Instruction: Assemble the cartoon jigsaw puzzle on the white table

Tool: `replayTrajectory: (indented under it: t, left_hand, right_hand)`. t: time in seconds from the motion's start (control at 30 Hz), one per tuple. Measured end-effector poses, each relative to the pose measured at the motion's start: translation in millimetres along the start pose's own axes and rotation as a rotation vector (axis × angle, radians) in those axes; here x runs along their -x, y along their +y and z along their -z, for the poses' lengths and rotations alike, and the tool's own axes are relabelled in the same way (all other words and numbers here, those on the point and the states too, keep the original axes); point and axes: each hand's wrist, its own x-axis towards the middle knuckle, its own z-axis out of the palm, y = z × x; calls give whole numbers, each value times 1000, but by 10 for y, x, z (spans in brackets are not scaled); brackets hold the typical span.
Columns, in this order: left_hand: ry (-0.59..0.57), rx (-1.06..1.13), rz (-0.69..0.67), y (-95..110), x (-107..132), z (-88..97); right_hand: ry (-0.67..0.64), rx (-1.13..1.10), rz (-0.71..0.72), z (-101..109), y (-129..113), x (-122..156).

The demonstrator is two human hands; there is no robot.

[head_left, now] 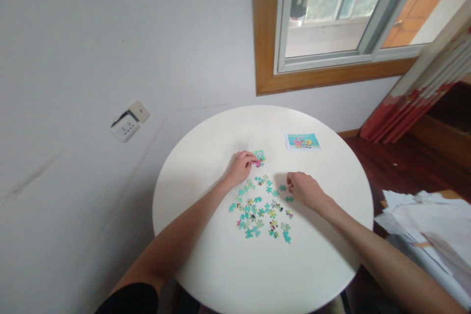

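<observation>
Several loose teal jigsaw pieces [259, 212] lie scattered on a round white table [221, 265]. My left hand [240, 167] rests with curled fingers against a small joined cluster of pieces [259, 158] at the far side of the scatter. My right hand [304, 189] lies knuckles up to the right of the pieces, its fingertips pinched at a single teal piece [282, 188]. A small picture card [302, 141] showing the puzzle's image lies farther back on the right.
The table stands against a white wall with a socket plate [125, 128] at the left. A wooden-framed window [331, 24] is behind. A red and white curtain [415, 103] hangs at the right, with loose white papers [427, 216] over the dark wood floor.
</observation>
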Motion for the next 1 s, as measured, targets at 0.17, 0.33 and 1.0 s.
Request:
replayTrajectory:
  t: [0.17,0.33,1.0]
  left_hand:
    - [2,0,-7,-16,5,-10]
    - [9,4,-16,-9,1,-11]
    - [68,125,94,-24,-12,-6]
  right_hand:
    - [59,9,45,-118,109,20]
    - [70,-24,35,-184,195,41]
    - [163,-1002,390,-154,-78,-1198]
